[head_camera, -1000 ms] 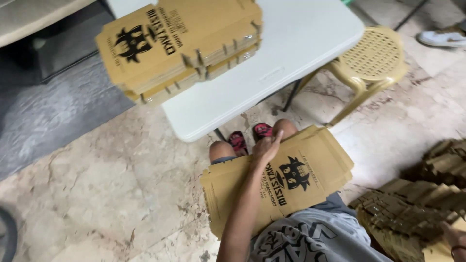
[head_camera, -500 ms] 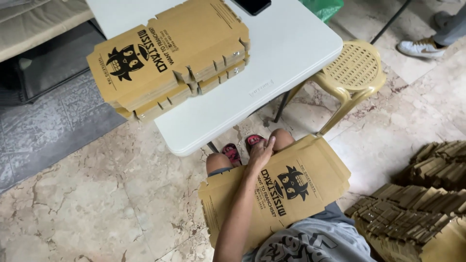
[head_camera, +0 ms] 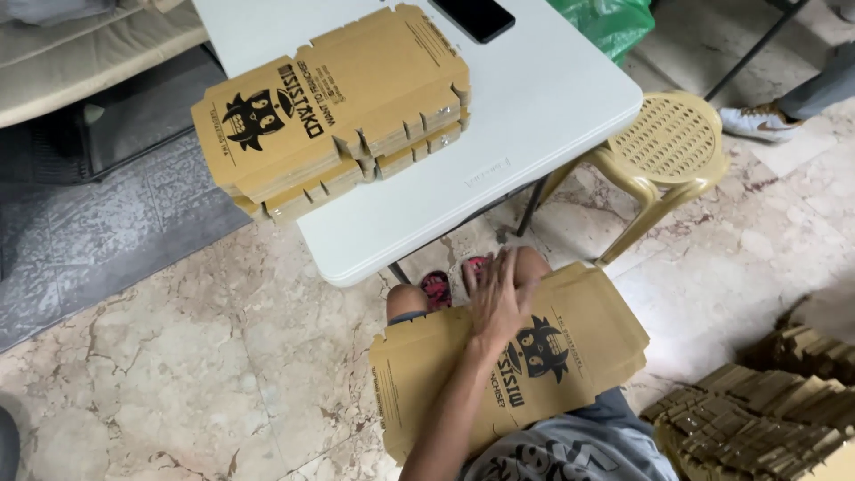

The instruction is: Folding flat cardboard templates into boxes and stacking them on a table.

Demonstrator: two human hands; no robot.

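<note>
Nearest the camera, a flat folded cardboard box blank (head_camera: pixel 534 365) lies across the seated person's lap, brown with a black printed figure, long axis running from 8 to 2 o'clock. Judged light and fairly stiff in the plane but easily creased along its scored folds; the surface looks matt, so not slippery. Best taken by the long edges or a corner, not by the small notched tabs, which would bend. The left hand (head_camera: pixel 500 298) lies on the far upper part of the blank, fingers spread and flat, palm down, pressing rather than gripping; nothing is enclosed in it. The right hand is not in view, so its state cannot be told. At 4 o'clock from the lap, a pile of more blanks (head_camera: pixel 757 423) sits on the marble floor (head_camera: pixel 178 374). Beyond the knees, red sandals (head_camera: pixel 436 287) show under the white tabletop (head_camera: pixel 534 116). On it, toward 11 o'clock, a stack of the same blanks (head_camera: pixel 334 107), edges slightly offset. Farther, at 12 o'clock, a dark phone (head_camera: pixel 472 16). A yellow plastic stool (head_camera: pixel 663 147) stands at 2 o'clock, with another person's shoe (head_camera: pixel 757 123) past it.
</note>
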